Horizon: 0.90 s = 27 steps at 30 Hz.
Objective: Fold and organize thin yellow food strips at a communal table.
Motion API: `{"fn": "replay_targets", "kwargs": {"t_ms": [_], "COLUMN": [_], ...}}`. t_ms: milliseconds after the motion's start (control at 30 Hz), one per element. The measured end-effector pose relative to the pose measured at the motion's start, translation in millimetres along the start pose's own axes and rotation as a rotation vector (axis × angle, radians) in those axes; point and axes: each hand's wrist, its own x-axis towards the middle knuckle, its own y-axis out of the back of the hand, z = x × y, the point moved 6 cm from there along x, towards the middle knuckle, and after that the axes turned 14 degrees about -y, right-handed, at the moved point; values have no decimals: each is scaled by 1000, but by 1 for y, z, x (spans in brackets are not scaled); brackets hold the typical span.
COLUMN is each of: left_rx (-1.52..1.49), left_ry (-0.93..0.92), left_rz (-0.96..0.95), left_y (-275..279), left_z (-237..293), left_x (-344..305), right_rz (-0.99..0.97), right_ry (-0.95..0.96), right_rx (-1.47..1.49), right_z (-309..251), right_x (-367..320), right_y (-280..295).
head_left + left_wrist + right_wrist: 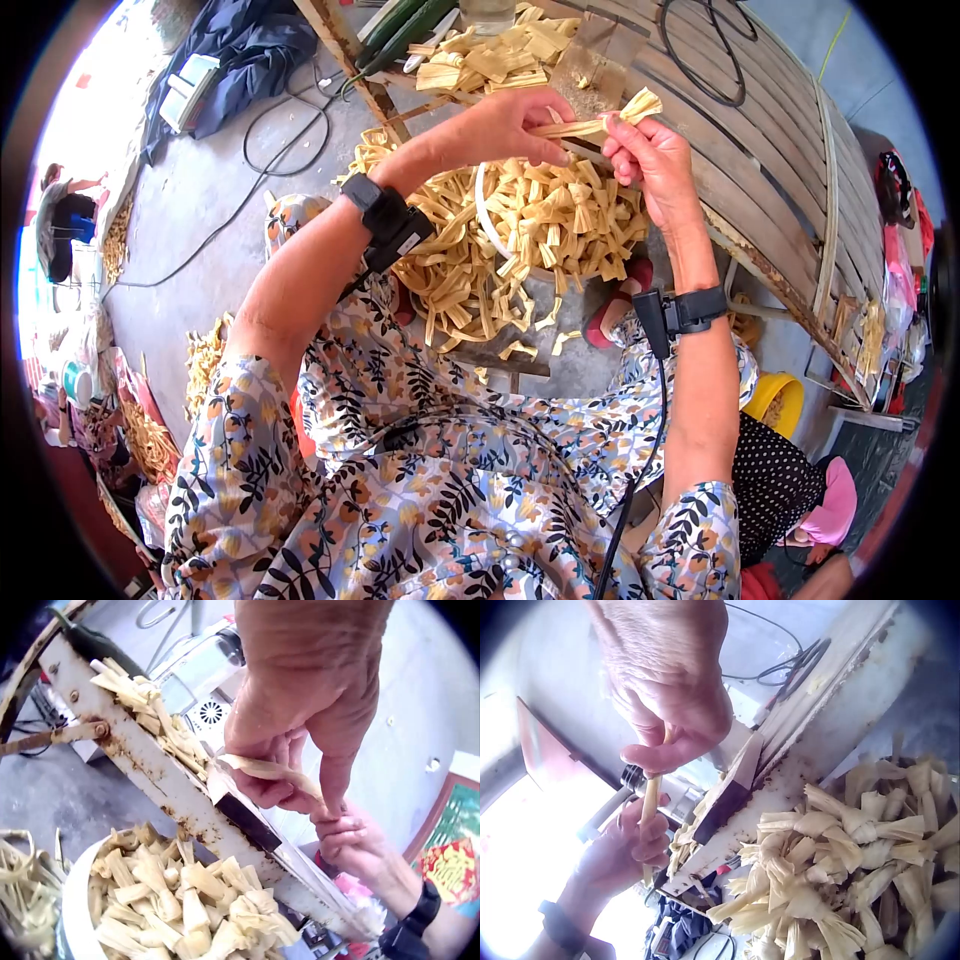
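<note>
Both hands hold one pale yellow strip (580,128) above the table edge in the head view. The left hand (510,125) has its fingers and thumb around the strip's left part. At the strip's fanned right end, the right hand (655,160) pinches it between thumb and fingers. The left wrist view shows the strip (274,771) running from the left hand (307,697) to the right hand (356,840). Below the hands, a white-rimmed tub (487,215) holds many knotted yellow pieces (570,215); loose strips (450,260) lie beside it.
A slatted wooden table (740,160) with a rusty metal edge stands ahead, bearing a pile of flat strips (490,60), a wooden block (605,50) and a black cable (715,90). Green vegetables (400,35) lie at its left. A yellow bucket (775,400) stands at the right.
</note>
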Motion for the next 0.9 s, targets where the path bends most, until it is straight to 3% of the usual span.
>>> {"fn": "replay_targets", "kwargs": {"t_ms": [33,133,300,367,533,600,900], "left_rx": [132,53,-353,-384,-192,-157,-308], "left_ry": [0,10,141,125,34,30,70], "left_rz": [2,70,-1,1,75,64,64], "left_y": [1,4,2,2,-1,1,-5], "left_z": [-1,-1,-3,-6,2,3,3], "left_x": [1,2,-1,-2,4,5,7], "right_rz": [28,-63,-104,-118,-63,63,135], "right_ry": [-36,17,51,49,-14,4,100], "right_rx": [-42,41,-3,-13,-45,-36,51], "right_z": [3,3,-4,-6,-6,-6,-6], "right_x": [1,4,0,-2,-5,-3,2], "right_y": [0,-5,-8,-10,-13,-5,-1]}}
